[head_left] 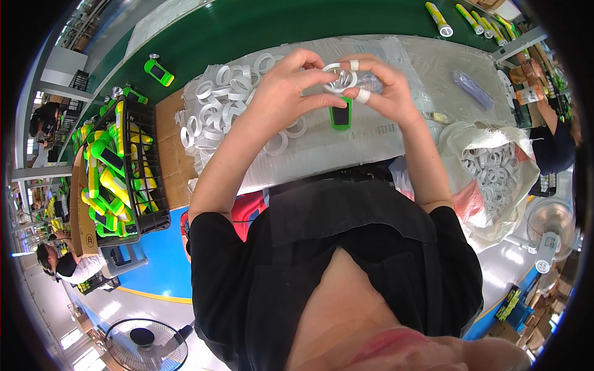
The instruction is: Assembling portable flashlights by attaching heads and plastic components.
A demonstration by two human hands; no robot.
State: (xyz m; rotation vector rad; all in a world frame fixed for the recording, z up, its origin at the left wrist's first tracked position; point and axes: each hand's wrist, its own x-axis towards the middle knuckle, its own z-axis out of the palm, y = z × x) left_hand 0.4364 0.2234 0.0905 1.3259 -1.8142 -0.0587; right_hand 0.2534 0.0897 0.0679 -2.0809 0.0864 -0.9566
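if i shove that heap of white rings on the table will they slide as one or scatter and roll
Probably scatter: the white rings lie loose and overlapping, none joined. They look like thin, hollow plastic, so likely light and easy to push. Most lie flat, so those should slide on the clear plastic sheet; any tipped on edge might roll, being round.

At centre top of the frame I see both hands meeting over the table (396,133), the left hand (286,86) and right hand (378,86) on a flashlight (341,99). A heap of rings (216,105) lies left of them. A crate (133,173) of flashlights sits at left, a bag of rings (495,173) at right, the conveyor belt (260,25) behind.
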